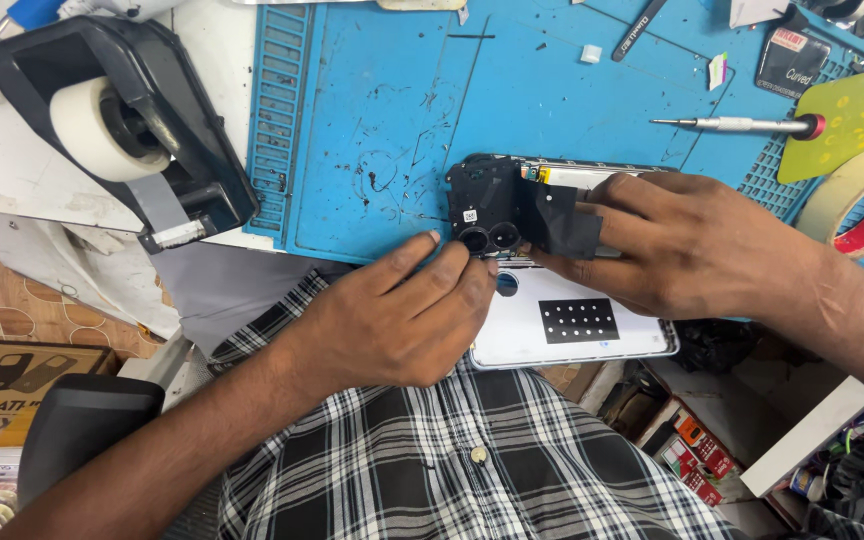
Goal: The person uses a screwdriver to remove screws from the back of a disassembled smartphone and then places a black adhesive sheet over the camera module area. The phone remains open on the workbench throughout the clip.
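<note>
Tape dispenser (122, 130), table's left. Left hand (392, 315): fingers pinched on the opened phone (512, 205) at its camera rings, blue mat (392, 120) edge. Right hand (697, 245): fingers spread, pressing it flat. Likely light, stiff, fragile; hold by edges. Screwdriver (737, 125) beyond.

Shirt (472, 470): I see a black-and-white check, one pale round button on the front.
Left hand (392, 320): bare, no ring.
Right hand (692, 245): bare, no glove.
</note>
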`<state>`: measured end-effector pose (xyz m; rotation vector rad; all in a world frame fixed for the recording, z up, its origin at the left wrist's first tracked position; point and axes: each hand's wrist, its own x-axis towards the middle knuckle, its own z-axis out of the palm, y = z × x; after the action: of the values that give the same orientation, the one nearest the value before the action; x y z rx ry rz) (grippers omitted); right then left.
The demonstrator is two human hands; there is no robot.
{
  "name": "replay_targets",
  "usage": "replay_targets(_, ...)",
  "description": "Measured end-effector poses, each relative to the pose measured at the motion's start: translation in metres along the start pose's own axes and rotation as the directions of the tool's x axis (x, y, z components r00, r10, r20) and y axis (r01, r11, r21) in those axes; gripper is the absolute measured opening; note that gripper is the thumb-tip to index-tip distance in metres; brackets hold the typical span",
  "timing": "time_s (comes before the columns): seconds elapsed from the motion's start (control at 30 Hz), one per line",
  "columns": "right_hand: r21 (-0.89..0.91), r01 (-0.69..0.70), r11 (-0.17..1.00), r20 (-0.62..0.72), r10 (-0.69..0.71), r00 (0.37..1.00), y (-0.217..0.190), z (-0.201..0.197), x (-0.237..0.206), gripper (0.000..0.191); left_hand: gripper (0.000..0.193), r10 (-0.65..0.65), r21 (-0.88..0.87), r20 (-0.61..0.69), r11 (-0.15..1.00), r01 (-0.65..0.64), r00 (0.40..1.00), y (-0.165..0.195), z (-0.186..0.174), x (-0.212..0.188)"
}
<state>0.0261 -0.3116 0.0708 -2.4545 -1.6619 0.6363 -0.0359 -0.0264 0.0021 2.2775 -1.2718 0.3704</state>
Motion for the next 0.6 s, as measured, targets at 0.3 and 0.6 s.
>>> replay_targets(0.3,0.095,-0.065,0.993,0.004,0.065,0.998,0.001,-0.008,0.006,0.040,0.017,-0.063,-0.108,0.069,0.992,0.071,0.996,-0.002,-0.002,0.012)
replay_targets(0.6,0.017,0.010,1.000,0.032,-0.011,0.999,0.000,-0.003,0.000,0.051,0.016,-0.036,-0.089,0.075,0.995,0.042,0.997,-0.003,-0.004,0.015)
